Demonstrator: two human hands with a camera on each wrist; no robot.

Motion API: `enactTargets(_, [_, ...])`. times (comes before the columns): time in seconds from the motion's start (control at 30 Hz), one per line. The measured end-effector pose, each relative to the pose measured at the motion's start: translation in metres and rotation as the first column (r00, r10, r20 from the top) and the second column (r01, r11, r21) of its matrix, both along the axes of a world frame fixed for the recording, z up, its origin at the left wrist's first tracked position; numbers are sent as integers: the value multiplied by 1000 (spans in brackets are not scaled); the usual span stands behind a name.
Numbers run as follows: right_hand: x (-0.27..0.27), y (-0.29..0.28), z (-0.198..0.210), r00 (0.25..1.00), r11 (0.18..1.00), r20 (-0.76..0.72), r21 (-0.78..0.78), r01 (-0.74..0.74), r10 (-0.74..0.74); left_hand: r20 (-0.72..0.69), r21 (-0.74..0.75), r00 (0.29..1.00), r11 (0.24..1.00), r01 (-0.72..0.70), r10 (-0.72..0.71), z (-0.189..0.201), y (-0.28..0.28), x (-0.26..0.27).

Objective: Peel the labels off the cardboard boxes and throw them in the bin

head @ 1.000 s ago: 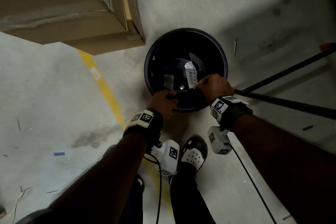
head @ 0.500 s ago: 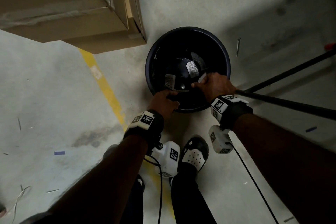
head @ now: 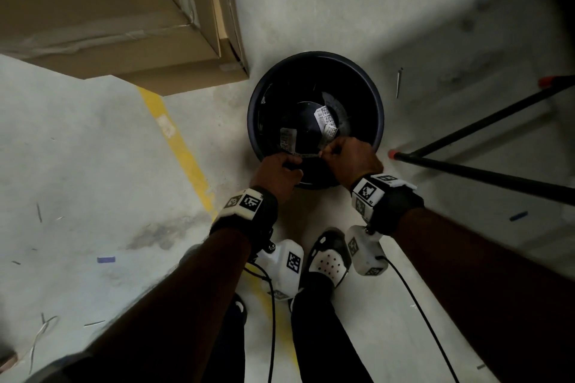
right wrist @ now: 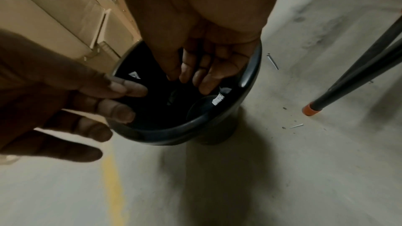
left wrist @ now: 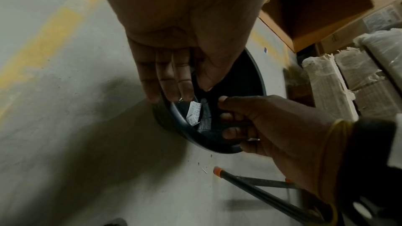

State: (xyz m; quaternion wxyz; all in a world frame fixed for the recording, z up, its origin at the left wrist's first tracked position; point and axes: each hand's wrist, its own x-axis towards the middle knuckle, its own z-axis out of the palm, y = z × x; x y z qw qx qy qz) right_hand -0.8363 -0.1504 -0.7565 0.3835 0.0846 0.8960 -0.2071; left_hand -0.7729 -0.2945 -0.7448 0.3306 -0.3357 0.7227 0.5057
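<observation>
Right over the near rim of the bin (head: 378, 121), both hands are at work. Left hand (head: 278, 176) sits at the rim, fingers curled, thumb and fingertips closed on one end of a thin strip (head: 306, 155) that bridges the gap across to the right hand (head: 348, 158). Right hand is bunched too, fingers pinching the other end of that strip, its knuckles hanging just inside the bin's mouth. From the left wrist view the left fingers (left wrist: 174, 82) hang fairly straight down at the rim, so how firm that pinch is, I cannot tell for sure.

Below the hands, down in the bin, labels are already lying there: one printed label (head: 287, 140) just beyond the left hand, and a second label (head: 326, 120) just past the right hand's fingertips, propped against the inner wall.

Out to the right of the right hand, two black poles (head: 482, 171) with orange tips cross on the concrete floor (head: 93, 165). To the left of the left hand, a yellow line (head: 180, 146) runs along the floor.

Farther out, beyond the left hand and just beside the bin's far-left edge, sit the stacked cardboard boxes (head: 109, 9), tape showing on their seams.
</observation>
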Motion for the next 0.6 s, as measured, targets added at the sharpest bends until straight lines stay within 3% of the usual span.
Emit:
enactTargets(0.17, [17, -4, 41, 998, 997, 9, -48, 61, -60, -35, -109, 984, 979, 170, -175, 49, -5, -9])
enactTargets(0.33, [41, -10, 112, 985, 981, 19, -93, 171, -170, -82, -179, 930, 923, 341, -359, 126, -18, -10])
enactTargets(0.47, [68, -17, 189, 948, 940, -8, -132, 313, -317, -134, -205, 856, 859, 470, -500, 198, -29, -6])
enactTargets(0.6, [105, -25, 272, 893, 888, -63, -158, 432, -446, -166, -257, 737, 750, 609, -655, 274, -37, 6])
